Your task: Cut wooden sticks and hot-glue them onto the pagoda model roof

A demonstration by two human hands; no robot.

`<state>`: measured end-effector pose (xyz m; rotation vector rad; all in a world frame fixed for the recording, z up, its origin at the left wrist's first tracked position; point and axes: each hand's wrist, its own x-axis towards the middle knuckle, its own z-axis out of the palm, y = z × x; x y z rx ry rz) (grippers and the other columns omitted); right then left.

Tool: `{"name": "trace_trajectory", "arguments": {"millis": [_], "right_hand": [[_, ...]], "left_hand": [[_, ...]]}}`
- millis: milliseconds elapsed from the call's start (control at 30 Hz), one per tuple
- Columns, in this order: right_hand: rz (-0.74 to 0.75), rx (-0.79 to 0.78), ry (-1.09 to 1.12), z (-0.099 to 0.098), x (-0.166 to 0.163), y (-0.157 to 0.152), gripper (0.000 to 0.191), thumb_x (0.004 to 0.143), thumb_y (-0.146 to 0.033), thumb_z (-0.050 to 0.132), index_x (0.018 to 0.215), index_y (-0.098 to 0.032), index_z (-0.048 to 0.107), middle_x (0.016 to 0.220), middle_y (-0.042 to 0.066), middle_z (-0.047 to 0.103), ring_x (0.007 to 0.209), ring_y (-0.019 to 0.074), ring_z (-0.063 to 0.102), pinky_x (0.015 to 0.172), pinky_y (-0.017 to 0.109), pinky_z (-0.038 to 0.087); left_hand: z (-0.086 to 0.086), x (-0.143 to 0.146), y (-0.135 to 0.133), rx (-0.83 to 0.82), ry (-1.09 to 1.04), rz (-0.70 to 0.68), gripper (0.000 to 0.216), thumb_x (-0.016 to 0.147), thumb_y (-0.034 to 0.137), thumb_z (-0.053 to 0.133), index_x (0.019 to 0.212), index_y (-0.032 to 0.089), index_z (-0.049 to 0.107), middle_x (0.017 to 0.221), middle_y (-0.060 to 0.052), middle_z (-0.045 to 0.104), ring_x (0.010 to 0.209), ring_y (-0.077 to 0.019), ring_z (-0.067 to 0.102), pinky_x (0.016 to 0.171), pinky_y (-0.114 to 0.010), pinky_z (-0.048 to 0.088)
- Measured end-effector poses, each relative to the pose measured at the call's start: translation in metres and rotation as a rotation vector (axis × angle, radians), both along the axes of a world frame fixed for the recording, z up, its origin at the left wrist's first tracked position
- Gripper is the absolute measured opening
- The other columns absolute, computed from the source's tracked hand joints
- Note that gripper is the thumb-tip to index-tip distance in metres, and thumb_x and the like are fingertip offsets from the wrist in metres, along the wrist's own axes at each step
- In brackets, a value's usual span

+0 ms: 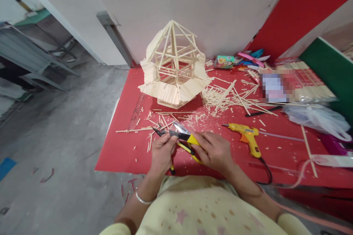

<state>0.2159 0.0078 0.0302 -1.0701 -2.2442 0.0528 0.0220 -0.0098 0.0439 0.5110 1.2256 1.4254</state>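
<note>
My right hand (216, 151) is closed round the yellow handles of a pair of scissors (193, 139), whose blades are parted and point away to the left. My left hand (163, 151) pinches the dark lower blade between thumb and fingers. Beneath both hands are black-and-yellow pliers (185, 148), their black nose showing beyond my left fingers and one handle end below. Just past the hands lie cut stick pieces (165, 121). Behind them stands a many-sided model of pale wooden sticks (176, 68), with an open frame roof and slatted lower panels.
A yellow glue gun (245, 136) lies on the red tabletop (118, 150) to the right, its cord trailing over the front edge. Loose sticks (220, 97) are heaped beside the model. Farther right are stick packs (311, 80) and a plastic bag (317, 117). A ruler (136, 112) lies left.
</note>
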Motion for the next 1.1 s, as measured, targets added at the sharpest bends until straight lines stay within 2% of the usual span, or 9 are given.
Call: {"name": "trace_trajectory", "arguments": {"millis": [267, 500, 800, 1000, 1100], "right_hand": [[-0.045, 0.057, -0.028, 0.0023, 0.0007, -0.0001, 0.045, 0.087, -0.03, 0.065, 0.13, -0.021, 0.06, 0.1, 0.008, 0.071, 0.088, 0.0214, 0.064, 0.078, 0.034, 0.047], [0.021, -0.104, 0.073, -0.0052, -0.0008, -0.0024, 0.046, 0.09, -0.028, 0.061, 0.135, -0.022, 0.055, 0.105, 0.008, 0.07, 0.09, 0.0191, 0.064, 0.078, 0.031, 0.049], [-0.012, 0.004, 0.013, -0.0028, 0.0015, 0.0, 0.044, 0.087, -0.03, 0.065, 0.13, -0.022, 0.06, 0.102, 0.008, 0.071, 0.09, 0.0207, 0.063, 0.08, 0.033, 0.048], [0.033, -0.104, 0.076, -0.0045, -0.0005, 0.0005, 0.043, 0.089, -0.028, 0.062, 0.131, -0.022, 0.059, 0.1, 0.008, 0.07, 0.087, 0.0183, 0.063, 0.076, 0.03, 0.049], [0.027, -0.099, 0.071, -0.0055, 0.0004, 0.0003, 0.044, 0.088, -0.028, 0.063, 0.131, -0.022, 0.059, 0.102, 0.008, 0.07, 0.089, 0.0189, 0.063, 0.077, 0.031, 0.049]], "left_hand": [[-0.0019, 0.0008, 0.0005, -0.024, 0.037, 0.032, 0.028, 0.062, 0.035, 0.087, 0.071, 0.013, 0.072, 0.06, 0.0, 0.06, 0.043, -0.0025, 0.036, 0.04, -0.017, 0.025], [-0.0052, 0.0021, -0.0006, -0.055, 0.002, 0.017, 0.029, 0.064, 0.037, 0.085, 0.068, 0.014, 0.067, 0.053, 0.004, 0.053, 0.042, -0.0029, 0.036, 0.04, -0.016, 0.027], [0.0015, 0.0017, 0.001, -0.069, -0.026, 0.015, 0.031, 0.06, 0.035, 0.087, 0.071, 0.012, 0.069, 0.057, 0.001, 0.058, 0.042, -0.0019, 0.039, 0.04, -0.015, 0.026], [0.0007, 0.0049, 0.0018, -0.093, -0.065, 0.033, 0.035, 0.057, 0.038, 0.088, 0.073, 0.014, 0.068, 0.057, 0.002, 0.059, 0.039, -0.0014, 0.037, 0.038, -0.015, 0.026], [0.002, 0.004, 0.0023, -0.085, -0.05, 0.029, 0.034, 0.056, 0.038, 0.089, 0.067, 0.013, 0.067, 0.054, 0.002, 0.057, 0.04, -0.0017, 0.038, 0.039, -0.015, 0.027]]}}
